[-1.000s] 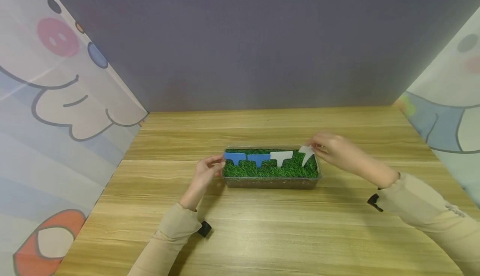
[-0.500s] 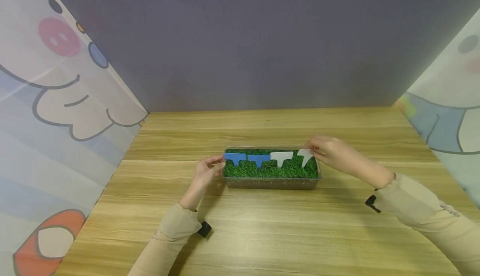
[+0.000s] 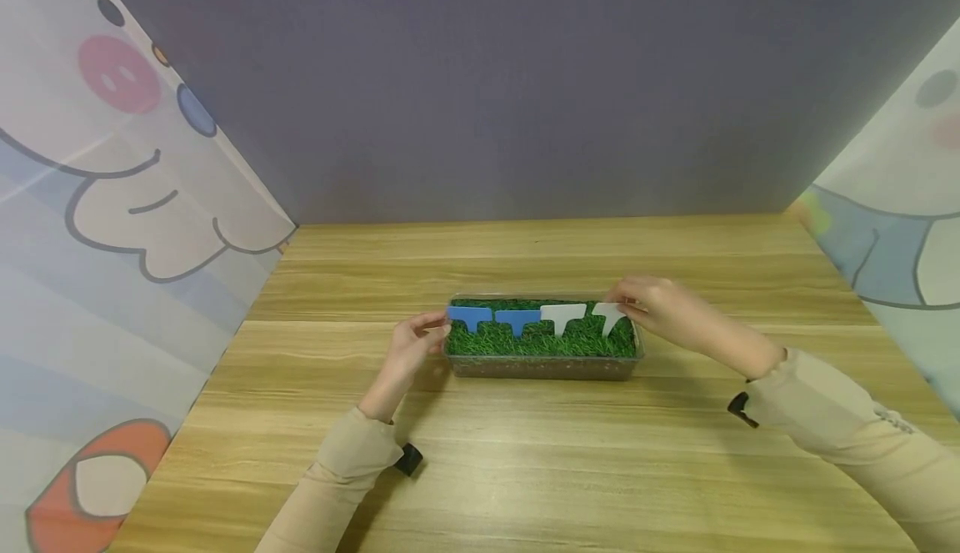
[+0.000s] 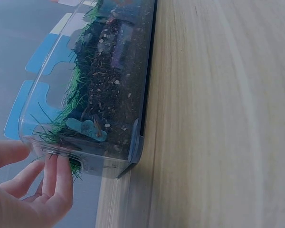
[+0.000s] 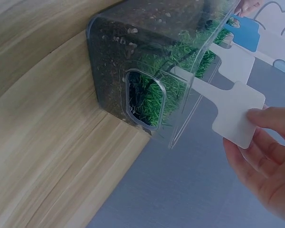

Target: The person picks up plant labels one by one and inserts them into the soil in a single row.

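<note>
A clear plastic planter box (image 3: 543, 367) with dark soil and green grass (image 3: 536, 343) stands on the table. Two blue T-shaped plant labels (image 3: 470, 314) and two white ones stand in a row in the grass. My right hand (image 3: 660, 307) pinches the head of the rightmost white plant label (image 5: 240, 114) between thumb and fingers; its stem runs down into the grass. The other white plant label (image 3: 562, 316) stands just left of it. My left hand (image 3: 411, 349) holds the box's left end, fingertips at the end-wall opening and thumb by the rim.
The wood-grain table (image 3: 525, 461) extends around the box. A grey panel (image 3: 525, 86) rises along its back edge. Cartoon-printed sheets (image 3: 135, 203) flank both sides. A small blue-green piece (image 4: 87, 129) shows inside the box near its left end.
My right hand has moved slightly down and left with the white plant label, which has tilted more upright and sits a little lower. My left hand and the box have stayed put.
</note>
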The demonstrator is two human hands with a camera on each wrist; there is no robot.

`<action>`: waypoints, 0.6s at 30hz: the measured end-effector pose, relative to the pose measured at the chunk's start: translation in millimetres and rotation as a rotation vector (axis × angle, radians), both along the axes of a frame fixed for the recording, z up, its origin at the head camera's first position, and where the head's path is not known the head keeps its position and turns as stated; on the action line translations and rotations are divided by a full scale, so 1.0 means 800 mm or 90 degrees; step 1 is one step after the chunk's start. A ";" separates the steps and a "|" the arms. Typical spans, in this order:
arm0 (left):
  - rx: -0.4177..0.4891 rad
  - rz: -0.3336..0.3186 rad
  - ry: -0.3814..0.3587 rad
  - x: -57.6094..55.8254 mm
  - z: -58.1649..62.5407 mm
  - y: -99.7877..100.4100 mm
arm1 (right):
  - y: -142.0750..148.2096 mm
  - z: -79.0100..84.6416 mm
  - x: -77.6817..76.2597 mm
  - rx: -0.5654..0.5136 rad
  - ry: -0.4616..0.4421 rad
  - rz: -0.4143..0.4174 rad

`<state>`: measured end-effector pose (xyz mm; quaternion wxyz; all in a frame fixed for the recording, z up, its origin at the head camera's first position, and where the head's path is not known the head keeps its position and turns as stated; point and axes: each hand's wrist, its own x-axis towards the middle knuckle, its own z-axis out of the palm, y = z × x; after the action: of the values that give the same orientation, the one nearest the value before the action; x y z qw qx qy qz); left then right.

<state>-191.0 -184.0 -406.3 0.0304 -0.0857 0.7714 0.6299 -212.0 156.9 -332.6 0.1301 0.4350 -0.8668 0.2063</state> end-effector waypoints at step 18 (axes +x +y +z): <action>0.024 0.007 -0.004 0.000 0.002 0.001 | -0.002 -0.007 -0.001 0.010 -0.029 0.002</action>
<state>-190.7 -183.4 -404.8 0.0307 -0.0913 0.7590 0.6439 -212.8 155.2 -338.4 0.1065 0.4326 -0.8703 0.2100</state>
